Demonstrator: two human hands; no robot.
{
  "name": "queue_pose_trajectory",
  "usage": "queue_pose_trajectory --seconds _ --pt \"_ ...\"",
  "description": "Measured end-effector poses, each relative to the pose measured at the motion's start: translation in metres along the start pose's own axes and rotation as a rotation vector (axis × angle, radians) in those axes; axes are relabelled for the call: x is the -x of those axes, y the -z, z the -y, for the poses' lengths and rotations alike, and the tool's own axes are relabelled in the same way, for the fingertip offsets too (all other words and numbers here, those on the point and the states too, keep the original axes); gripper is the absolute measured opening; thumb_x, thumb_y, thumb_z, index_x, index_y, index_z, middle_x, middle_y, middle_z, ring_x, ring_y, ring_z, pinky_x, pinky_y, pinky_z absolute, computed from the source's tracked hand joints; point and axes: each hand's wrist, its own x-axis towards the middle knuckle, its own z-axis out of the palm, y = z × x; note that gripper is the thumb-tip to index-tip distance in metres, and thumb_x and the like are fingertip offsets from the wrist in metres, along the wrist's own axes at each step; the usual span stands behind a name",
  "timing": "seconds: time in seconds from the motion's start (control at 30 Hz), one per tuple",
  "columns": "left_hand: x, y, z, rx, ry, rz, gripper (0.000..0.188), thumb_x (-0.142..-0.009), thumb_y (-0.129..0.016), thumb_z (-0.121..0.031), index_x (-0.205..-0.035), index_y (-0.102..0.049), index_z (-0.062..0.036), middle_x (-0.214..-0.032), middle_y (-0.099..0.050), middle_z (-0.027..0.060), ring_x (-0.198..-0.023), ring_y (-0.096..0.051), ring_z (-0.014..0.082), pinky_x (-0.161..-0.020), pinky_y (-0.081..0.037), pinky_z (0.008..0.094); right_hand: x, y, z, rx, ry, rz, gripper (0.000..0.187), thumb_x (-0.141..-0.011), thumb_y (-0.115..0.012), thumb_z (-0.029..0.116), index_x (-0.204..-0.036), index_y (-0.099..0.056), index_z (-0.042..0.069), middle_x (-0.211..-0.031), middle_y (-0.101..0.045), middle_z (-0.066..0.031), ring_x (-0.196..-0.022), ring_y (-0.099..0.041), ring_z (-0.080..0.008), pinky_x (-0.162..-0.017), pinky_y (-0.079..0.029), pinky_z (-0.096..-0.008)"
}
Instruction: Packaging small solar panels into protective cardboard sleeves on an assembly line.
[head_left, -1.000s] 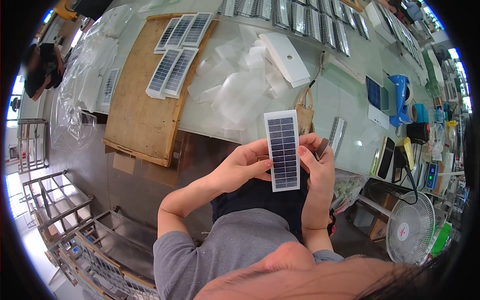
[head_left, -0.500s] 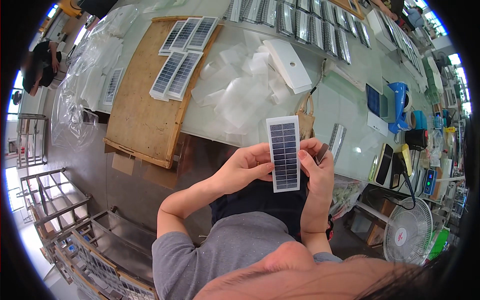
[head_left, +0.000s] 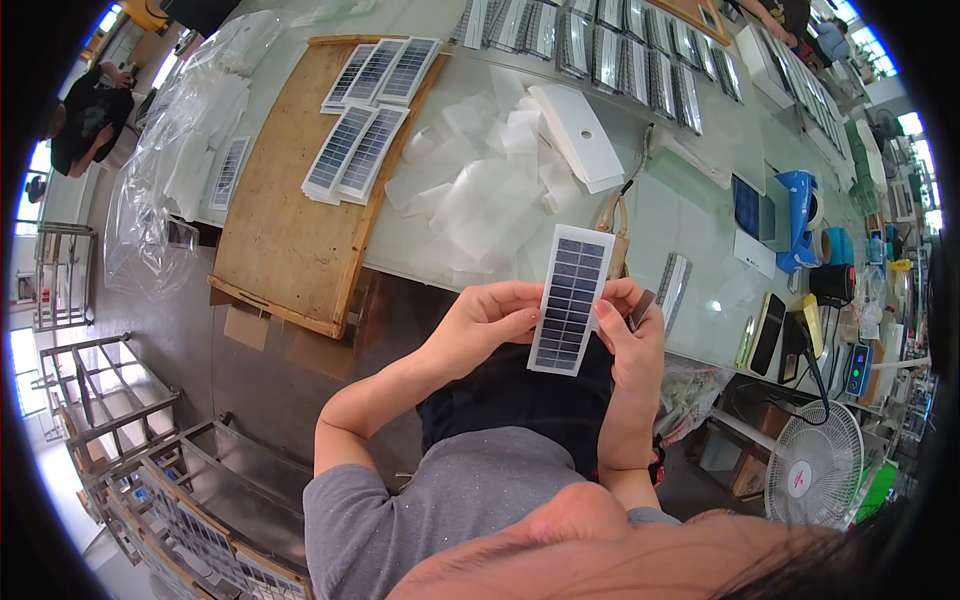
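Upright above my lap is a small solar panel [head_left: 572, 300], a narrow dark blue cell grid with a white border, its top tilted slightly right. At its left edge my left hand [head_left: 490, 318] is closed, thumb in front and fingers partly hidden behind. My right hand [head_left: 634, 325] grips the right edge, thumb on the border. A thin dark brown strip [head_left: 641, 309] sticks out between the right fingers; its kind is unclear. Behind the panel, a tan pouch-like thing [head_left: 619, 256] with a cord lies at the table edge, partly covered.
On the left, a wooden board [head_left: 275, 220] bears stacked solar panels [head_left: 357, 150]. Translucent sheets [head_left: 480, 205] lie loose beside a white slab [head_left: 577, 137] with a hole. Several panels stand in rows at the back. Rightward are a blue tape dispenser [head_left: 797, 215], a phone [head_left: 767, 332] and a fan [head_left: 815, 462].
The solar panel has tilted, its top moving right and its lower end left, and has risen slightly. My left thumb has shifted toward its left edge. A person at far left has moved.
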Motion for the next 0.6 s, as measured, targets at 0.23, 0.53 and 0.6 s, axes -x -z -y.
queue_pose_trajectory --seconds 0.23,0.53,0.6 --pt "-0.009 0.055 -0.021 0.041 -0.173 -0.357 0.022 -0.098 -0.062 -0.014 -0.117 -0.065 -0.0044 -0.098 -0.066 -0.0008 -0.083 -0.060 0.0066 -0.069 -0.049 0.0227 -0.001 -0.006 -0.011 0.023 0.033 -0.007 0.019 -0.094 -0.064 0.007 -0.112 -0.060 0.001 -0.088 -0.068 -0.0064 -0.080 -0.064 -0.0106 -0.077 -0.047 -0.0231" --pt "-0.104 0.320 -0.193 -1.041 -0.390 -1.215 0.030 -0.088 -0.055 -0.010 -0.111 -0.074 -0.0070 -0.099 -0.074 0.0134 -0.093 -0.070 0.0223 -0.084 -0.052 0.0336 0.032 -0.007 0.002 0.127 -0.030 0.057 0.014 -0.094 -0.064 0.007 -0.106 -0.063 0.001 -0.082 -0.067 -0.0031 -0.076 -0.062 -0.0090 -0.072 -0.046 -0.0221" --pt "-0.160 0.316 -0.190 -1.229 -0.308 -1.246 0.032 -0.080 -0.058 -0.013 -0.106 -0.075 -0.0100 -0.099 -0.073 0.0153 -0.095 -0.070 0.0284 -0.087 -0.052 0.0374 0.042 0.006 0.004 0.148 -0.006 -0.045 0.014 -0.094 -0.064 0.007 -0.107 -0.063 0.001 -0.081 -0.067 -0.0028 -0.076 -0.062 -0.0089 -0.073 -0.047 -0.0229"
